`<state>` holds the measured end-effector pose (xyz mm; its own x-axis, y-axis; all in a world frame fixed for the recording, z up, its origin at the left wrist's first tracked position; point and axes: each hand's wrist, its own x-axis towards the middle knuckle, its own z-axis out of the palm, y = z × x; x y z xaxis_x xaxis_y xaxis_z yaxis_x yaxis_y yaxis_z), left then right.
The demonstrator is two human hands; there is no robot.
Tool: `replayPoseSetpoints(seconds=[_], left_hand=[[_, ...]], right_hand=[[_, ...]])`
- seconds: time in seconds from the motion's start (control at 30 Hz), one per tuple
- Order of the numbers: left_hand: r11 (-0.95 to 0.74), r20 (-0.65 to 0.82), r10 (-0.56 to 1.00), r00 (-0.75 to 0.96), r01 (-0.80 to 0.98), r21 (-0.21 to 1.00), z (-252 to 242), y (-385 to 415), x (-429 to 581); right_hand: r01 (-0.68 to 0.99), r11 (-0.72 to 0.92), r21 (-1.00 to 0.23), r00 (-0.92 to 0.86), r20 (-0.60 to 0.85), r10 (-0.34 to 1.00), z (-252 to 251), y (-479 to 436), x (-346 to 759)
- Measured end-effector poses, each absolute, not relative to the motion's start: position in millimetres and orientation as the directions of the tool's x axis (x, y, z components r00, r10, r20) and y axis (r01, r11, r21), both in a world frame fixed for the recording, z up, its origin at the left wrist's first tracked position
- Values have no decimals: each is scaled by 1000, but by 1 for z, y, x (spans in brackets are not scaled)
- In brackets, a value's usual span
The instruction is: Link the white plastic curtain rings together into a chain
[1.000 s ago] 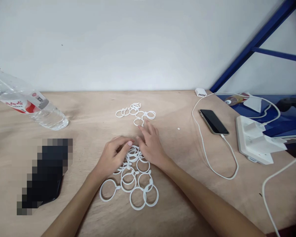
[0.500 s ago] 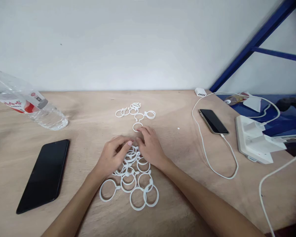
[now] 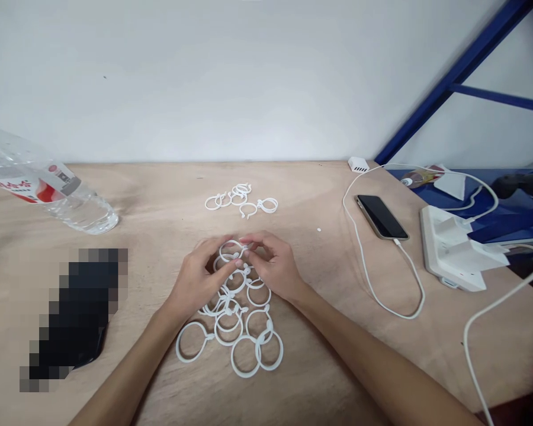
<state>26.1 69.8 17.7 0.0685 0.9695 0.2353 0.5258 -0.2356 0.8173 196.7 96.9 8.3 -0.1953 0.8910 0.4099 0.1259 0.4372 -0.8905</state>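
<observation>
A white plastic ring with a small clasp (image 3: 221, 253) is held up between my two hands over the near pile. My right hand (image 3: 273, 263) pinches it at the clasp with thumb and fingertips. On the other side, my left hand (image 3: 199, 275) curls its thumb and fingers about the ring's edge. Beneath and nearer to me lies a loose pile of similar white rings (image 3: 233, 355), several of them overlapping. Part of this pile is covered by my fingers. Farther back, a smaller group of white rings (image 3: 248, 204) lies on the wooden table (image 3: 311, 355).
On the left are a tilted clear plastic bottle (image 3: 86, 207) and a dark, pixelated phone (image 3: 80, 313). To the right, another phone (image 3: 382, 217) is plugged into a white cable (image 3: 368, 278). A white power strip (image 3: 430, 254) with plugs sits by the table's right edge.
The ring that lay nearest in the far group has come toward me and is now raised between both hands. My right hand has drawn back with it.
</observation>
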Motion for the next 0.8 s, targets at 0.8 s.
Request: replayPoseSetpoints(seconds=[0.8], left_hand=[[-273, 265, 960, 86, 478, 835, 16, 68, 22]], right_hand=[[158, 214, -964, -239, 173, 955, 13, 99, 196]])
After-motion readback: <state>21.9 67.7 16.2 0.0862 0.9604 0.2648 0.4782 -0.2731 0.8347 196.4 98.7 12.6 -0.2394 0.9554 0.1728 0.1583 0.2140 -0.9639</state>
